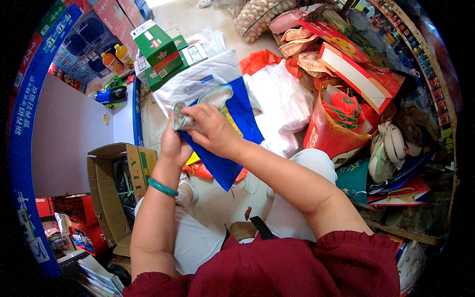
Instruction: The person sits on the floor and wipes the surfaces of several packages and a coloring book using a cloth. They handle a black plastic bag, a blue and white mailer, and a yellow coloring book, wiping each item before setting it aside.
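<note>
Both of my hands are on a light cloth piece with teal edging (217, 95), folded in front of me. My left hand (172, 143), with a green bangle on its wrist, holds the near-left end. Across the top of the cloth lies my right hand (213, 130), its fingers bent onto it. Beneath the hands is a flat blue bag (252, 124) with yellow areas. A white bag with blue print (185, 89) lies behind the cloth. My palms partly hide where the cloth is gripped.
On the right are a white plastic bag (282, 100), a red bag of packets (319, 126) and a net sack of garlic (256, 18). Green cartons (159, 52) stand ahead. An open cardboard box (107, 178) is by my left arm, beside a blue-edged shelf (22, 148).
</note>
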A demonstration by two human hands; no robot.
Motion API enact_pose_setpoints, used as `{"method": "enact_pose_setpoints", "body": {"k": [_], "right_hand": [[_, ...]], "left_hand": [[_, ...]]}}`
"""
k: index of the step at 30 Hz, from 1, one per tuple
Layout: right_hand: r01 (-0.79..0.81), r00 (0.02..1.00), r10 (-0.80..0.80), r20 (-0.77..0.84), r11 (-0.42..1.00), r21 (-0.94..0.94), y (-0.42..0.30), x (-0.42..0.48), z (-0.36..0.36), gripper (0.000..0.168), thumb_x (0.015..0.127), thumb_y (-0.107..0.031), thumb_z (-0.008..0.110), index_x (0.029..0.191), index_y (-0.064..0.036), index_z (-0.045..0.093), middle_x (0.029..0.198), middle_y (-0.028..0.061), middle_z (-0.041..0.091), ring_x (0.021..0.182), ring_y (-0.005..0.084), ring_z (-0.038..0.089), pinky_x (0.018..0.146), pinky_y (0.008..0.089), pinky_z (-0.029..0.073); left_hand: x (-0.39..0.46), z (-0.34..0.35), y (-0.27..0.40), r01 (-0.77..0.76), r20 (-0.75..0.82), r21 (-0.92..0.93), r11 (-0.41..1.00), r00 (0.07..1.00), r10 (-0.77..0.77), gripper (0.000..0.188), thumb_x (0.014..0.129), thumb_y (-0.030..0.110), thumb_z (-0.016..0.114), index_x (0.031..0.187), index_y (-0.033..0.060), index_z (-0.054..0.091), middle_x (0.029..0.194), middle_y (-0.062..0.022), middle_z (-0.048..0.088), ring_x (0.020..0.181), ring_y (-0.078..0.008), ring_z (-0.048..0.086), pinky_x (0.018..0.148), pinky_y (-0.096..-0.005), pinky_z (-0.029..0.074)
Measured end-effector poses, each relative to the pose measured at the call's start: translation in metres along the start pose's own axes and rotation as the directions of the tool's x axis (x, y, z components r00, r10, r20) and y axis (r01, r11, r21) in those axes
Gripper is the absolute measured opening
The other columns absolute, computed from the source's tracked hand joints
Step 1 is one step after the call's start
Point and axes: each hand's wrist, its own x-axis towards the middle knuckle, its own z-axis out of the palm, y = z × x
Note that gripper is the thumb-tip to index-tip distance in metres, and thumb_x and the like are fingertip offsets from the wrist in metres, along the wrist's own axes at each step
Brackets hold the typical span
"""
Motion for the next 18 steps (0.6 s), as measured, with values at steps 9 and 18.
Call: {"method": "enact_pose_setpoints", "body": {"k": [9,18], "right_hand": [[-0.053,0.893,0.022,0.449,0.997,0.057,-0.002,-0.024,-0.012,0.038,0.070,-0.004,0.062,0.108,-0.007,0.056,0.101,0.0117,0.055,0.099,0.0334,0.051,0.087,0.0398,0.042],[-0.850,0.525,0.791,0.313,0.471,0.237,0.037,-0.028,-0.024,0.037,0.084,-0.032,0.060,0.106,-0.003,0.057,0.091,0.0105,0.063,0.077,0.0231,0.061,0.071,0.0337,0.049]], "left_hand": [[0.001,-0.011,0.062,-0.151,-0.048,-0.053,0.987,0.988,0.149,0.064,0.098,0.047,0.020,0.136,-0.0020,0.033,0.139,-0.0183,0.038,0.128,-0.0341,0.037,0.108,-0.0477,0.027],[-0.002,-0.021,0.099,-0.435,-0.240,-0.127,0.891,0.885,0.398,0.065,0.096,0.051,0.020,0.138,0.0024,0.033,0.142,-0.0159,0.036,0.130,-0.0343,0.033,0.109,-0.0503,0.024]]}}
